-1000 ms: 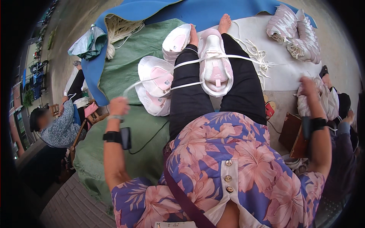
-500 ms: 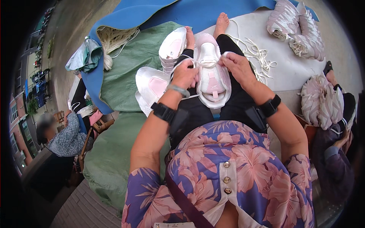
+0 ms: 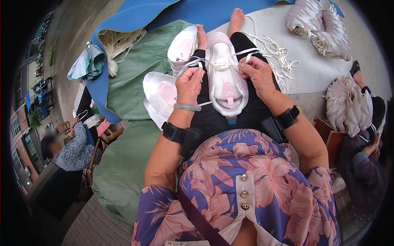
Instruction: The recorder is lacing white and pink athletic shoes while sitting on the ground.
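Observation:
Between my thighs lies a pale pink and white sneaker upper (image 3: 227, 84), its heel end toward me. A white shoelace (image 3: 221, 64) crosses its tongue and runs out to both sides. My left hand (image 3: 189, 84) is closed in a pinch on the lace left of the upper; a loose length trails down beside that hand. On the right, my right hand (image 3: 256, 74) pinches the other end of the lace, with a white loop standing above its fingers. Stacked white and pink uppers (image 3: 183, 45) rest by my left leg, and another stack (image 3: 158, 92) sits closer to me.
Loose white laces (image 3: 277, 57) lie on the pale sheet right of my leg. A lace bundle (image 3: 119, 43) rests on the blue mat (image 3: 162, 17). Bundled uppers (image 3: 324, 28) are at far right, more (image 3: 349, 105) beside a seated person (image 3: 363, 172). Another person (image 3: 78, 147) sits at left.
My hands have drawn slightly apart, the left one moving left and down. The lace now stretches wider across the upper, and a loop shows above my right fingers.

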A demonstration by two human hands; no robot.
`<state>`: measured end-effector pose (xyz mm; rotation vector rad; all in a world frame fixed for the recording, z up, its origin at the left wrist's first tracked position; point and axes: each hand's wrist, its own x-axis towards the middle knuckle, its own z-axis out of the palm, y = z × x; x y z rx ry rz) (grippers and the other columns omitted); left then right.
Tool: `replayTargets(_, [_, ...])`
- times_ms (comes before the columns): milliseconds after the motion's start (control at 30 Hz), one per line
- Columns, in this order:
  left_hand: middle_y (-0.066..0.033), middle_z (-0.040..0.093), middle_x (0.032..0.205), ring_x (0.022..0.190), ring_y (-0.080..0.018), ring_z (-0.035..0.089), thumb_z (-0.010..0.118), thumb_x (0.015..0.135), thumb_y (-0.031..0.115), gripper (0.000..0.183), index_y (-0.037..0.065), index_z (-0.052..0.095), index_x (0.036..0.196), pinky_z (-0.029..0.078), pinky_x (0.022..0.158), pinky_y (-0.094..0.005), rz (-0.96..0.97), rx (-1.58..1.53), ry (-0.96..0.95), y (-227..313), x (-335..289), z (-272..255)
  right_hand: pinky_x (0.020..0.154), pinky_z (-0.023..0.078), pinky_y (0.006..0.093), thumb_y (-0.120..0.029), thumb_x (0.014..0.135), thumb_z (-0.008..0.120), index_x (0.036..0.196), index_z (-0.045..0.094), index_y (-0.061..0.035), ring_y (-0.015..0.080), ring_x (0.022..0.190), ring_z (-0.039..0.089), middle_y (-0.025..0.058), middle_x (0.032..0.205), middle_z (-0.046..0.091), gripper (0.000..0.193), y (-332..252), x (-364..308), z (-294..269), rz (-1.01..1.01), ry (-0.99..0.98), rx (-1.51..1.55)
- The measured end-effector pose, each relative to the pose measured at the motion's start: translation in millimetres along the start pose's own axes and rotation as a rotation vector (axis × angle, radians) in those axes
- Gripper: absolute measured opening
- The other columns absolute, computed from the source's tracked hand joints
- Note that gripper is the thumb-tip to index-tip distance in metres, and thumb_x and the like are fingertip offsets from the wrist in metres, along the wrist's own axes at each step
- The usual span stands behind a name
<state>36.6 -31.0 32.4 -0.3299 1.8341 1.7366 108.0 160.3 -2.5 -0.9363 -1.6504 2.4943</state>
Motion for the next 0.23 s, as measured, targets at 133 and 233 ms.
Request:
replayTargets(133, [-0.0001, 0.055, 0.063, 0.043, -0.0058, 0.046, 0.061, 0.082, 0.017, 0.013, 0.004, 0.059, 0.084, 0.033, 0.036, -0.0167, -0.012, -0.126, 0.02, -12, -3, 2, 0.059, 0.043, 0.0186, -0.009, 0.081, 0.06, 0.088, 0.061, -0.0029, 0.0062, 0.062, 0.052, 0.001, 0.07, 0.058, 0.009, 4, -2, 0, -0.025, -0.022, -0.042])
replayTargets(233, [-0.0011, 0.056, 0.063, 0.045, -0.007, 0.051, 0.06, 0.082, 0.018, 0.015, 0.004, 0.058, 0.085, 0.039, 0.036, -0.0186, -0.03, -0.133, 0.012, -11, -3, 2, 0.059, 0.043, 0.0191, -0.009, 0.08, 0.061, 0.088, 0.061, -0.0034, 0.0065, 0.062, 0.052, 0.0009, 0.07, 0.059, 0.009, 5, -2, 1, -0.046, -0.012, -0.044])
